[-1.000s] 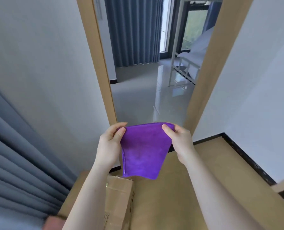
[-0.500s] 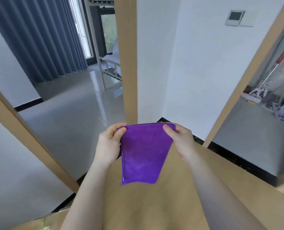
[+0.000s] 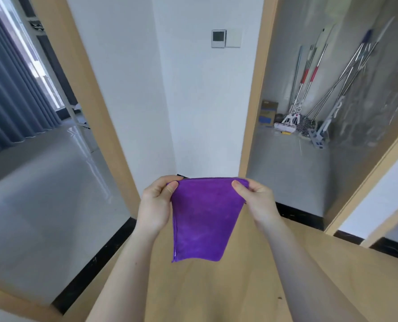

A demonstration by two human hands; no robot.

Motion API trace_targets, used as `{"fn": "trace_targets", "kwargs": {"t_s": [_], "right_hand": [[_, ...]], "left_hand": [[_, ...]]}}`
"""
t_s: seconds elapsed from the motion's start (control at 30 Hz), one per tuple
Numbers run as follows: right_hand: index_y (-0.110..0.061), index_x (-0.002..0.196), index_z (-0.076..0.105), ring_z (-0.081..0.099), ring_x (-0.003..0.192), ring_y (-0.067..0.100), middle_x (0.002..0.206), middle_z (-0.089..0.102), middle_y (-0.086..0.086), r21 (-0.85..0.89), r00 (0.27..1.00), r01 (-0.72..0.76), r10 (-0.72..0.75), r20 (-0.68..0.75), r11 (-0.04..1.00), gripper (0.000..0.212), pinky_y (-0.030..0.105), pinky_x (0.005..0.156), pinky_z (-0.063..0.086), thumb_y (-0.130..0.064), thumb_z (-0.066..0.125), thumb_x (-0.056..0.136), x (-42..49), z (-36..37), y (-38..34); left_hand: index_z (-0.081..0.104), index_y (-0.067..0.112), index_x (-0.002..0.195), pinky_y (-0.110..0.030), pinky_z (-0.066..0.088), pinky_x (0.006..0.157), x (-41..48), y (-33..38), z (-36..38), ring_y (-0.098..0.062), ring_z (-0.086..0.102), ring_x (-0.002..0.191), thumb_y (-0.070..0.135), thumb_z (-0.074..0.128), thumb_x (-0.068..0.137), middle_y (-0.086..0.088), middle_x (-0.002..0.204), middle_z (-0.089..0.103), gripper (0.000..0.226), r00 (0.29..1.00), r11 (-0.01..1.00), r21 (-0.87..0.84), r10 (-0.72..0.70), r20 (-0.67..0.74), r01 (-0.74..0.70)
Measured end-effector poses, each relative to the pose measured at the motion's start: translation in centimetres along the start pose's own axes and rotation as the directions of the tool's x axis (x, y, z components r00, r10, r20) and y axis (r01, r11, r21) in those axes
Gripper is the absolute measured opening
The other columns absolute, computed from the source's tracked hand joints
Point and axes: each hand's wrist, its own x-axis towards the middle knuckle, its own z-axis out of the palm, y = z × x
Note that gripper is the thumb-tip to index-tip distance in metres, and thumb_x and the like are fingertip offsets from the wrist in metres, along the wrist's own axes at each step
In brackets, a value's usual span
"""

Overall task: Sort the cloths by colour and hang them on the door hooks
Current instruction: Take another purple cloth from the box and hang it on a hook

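Mops (image 3: 309, 94), cardboard box (image 3: 268, 112), wall thermostat (image 3: 218, 38), curtains (image 3: 7, 94)

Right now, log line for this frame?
left hand: pinches purple cloth top corner | right hand: pinches other corner | hooks: not visible

we log three floors: tan wood floor (image 3: 216, 293) nearest; glossy grey floor (image 3: 42, 205) through the left doorway; matt grey floor (image 3: 286, 163) in the right room, carrying a cardboard box (image 3: 268, 112) and mop heads (image 3: 287, 126) at its far wall.
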Motion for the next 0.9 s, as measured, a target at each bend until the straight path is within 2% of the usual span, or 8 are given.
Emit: {"fn": "trace_targets", "kwargs": {"t_s": [0.1, 0.33, 0.43, 0.53, 0.67, 0.73, 0.8, 0.9], "right_hand": [[-0.014, 0.098, 0.078, 0.071, 0.075, 0.006, 0.085, 0.079, -0.002, 0.014, 0.999, -0.007, 0.008, -0.044, 1.000, 0.008, 0.017, 0.068, 0.056, -0.017, 0.071, 0.095, 0.7, -5.1, -0.6], [-0.011, 0.100, 0.078, 0.073, 0.075, 0.007, 0.086, 0.079, 0.000, 0.055, 0.980, 0.020, -0.008, -0.198, 0.998, 0.011, 0.018, 0.064, 0.056, -0.017, 0.070, 0.096, 0.2, -15.6, -2.3], [-0.009, 0.101, 0.078, 0.073, 0.075, 0.008, 0.088, 0.079, 0.002, 0.060, 0.963, 0.044, -0.026, -0.268, 0.997, 0.013, 0.017, 0.063, 0.055, -0.018, 0.069, 0.097, -0.1, -19.5, -2.8], [-0.015, 0.099, 0.078, 0.073, 0.077, 0.005, 0.086, 0.079, -0.005, 0.029, 0.932, 0.053, -0.039, -0.359, 0.998, 0.012, 0.016, 0.063, 0.054, -0.024, 0.070, 0.097, -0.4, -23.2, -3.0], [-0.020, 0.095, 0.077, 0.072, 0.077, 0.000, 0.081, 0.077, -0.011, 0.003, 0.887, 0.069, -0.060, -0.458, 0.998, 0.009, 0.013, 0.064, 0.054, -0.024, 0.069, 0.096, -0.3, -27.4, -3.3], [-0.019, 0.092, 0.077, 0.071, 0.073, -0.001, 0.080, 0.077, -0.010, 0.000, 0.861, 0.088, -0.076, -0.503, 0.996, 0.009, 0.012, 0.064, 0.054, -0.020, 0.069, 0.097, -0.2, -29.7, -3.6], [-0.017, 0.094, 0.078, 0.071, 0.077, 0.002, 0.086, 0.079, -0.005, -0.008, 0.831, 0.094, -0.083, -0.551, 0.996, 0.010, 0.014, 0.067, 0.054, -0.019, 0.069, 0.097, 0.2, -32.2, -4.0], [-0.016, 0.095, 0.080, 0.073, 0.084, 0.010, 0.092, 0.080, -0.001, -0.025, 0.773, 0.096, -0.091, -0.629, 0.995, 0.010, 0.020, 0.073, 0.055, -0.018, 0.070, 0.096, 1.0, -36.1, -4.5]], "left_hand": [[0.078, 0.032, 0.093, -0.053, 0.052, 0.099, -0.1, 0.6, 5.2, -0.017, 0.066, 0.095, 0.011, 0.056, 0.104, 0.007, 0.098, 0.076, 0.033, 0.999, 1.000, 0.011, 0.020, 0.036, -0.020], [0.077, 0.026, 0.094, -0.047, 0.054, 0.100, -0.5, 2.7, 16.2, -0.012, 0.068, 0.097, 0.008, 0.056, 0.103, 0.010, 0.096, 0.076, 0.029, 0.980, 0.994, 0.074, 0.061, 0.190, -0.076], [0.078, 0.027, 0.093, -0.045, 0.056, 0.095, -0.3, 3.4, 20.5, -0.015, 0.068, 0.096, 0.007, 0.056, 0.102, 0.009, 0.096, 0.076, 0.031, 0.961, 0.991, 0.071, 0.092, 0.263, -0.114], [0.077, 0.026, 0.093, -0.039, 0.058, 0.078, -0.2, 3.6, 24.7, -0.012, 0.066, 0.087, 0.006, 0.053, 0.103, 0.010, 0.092, 0.075, 0.033, 0.934, 0.990, 0.064, 0.096, 0.343, -0.125], [0.077, 0.020, 0.099, -0.020, 0.051, 0.077, 0.3, 3.4, 30.3, -0.008, 0.067, 0.094, 0.007, 0.053, 0.104, 0.006, 0.099, 0.075, 0.028, 0.900, 0.987, 0.048, 0.117, 0.421, -0.151], [0.077, 0.019, 0.101, -0.012, 0.049, 0.072, 0.8, 3.4, 33.3, -0.002, 0.066, 0.090, 0.008, 0.053, 0.104, 0.004, 0.101, 0.075, 0.027, 0.878, 0.988, 0.032, 0.118, 0.464, -0.150], [0.077, 0.024, 0.099, -0.014, 0.052, 0.073, 1.7, 3.3, 36.6, -0.005, 0.067, 0.091, 0.012, 0.053, 0.104, 0.007, 0.098, 0.075, 0.028, 0.848, 0.988, 0.043, 0.107, 0.520, -0.151], [0.077, 0.030, 0.095, -0.027, 0.059, 0.075, 3.2, 3.3, 42.0, -0.013, 0.071, 0.091, 0.014, 0.054, 0.104, 0.011, 0.091, 0.075, 0.030, 0.782, 0.988, 0.032, 0.098, 0.616, -0.149]]}}
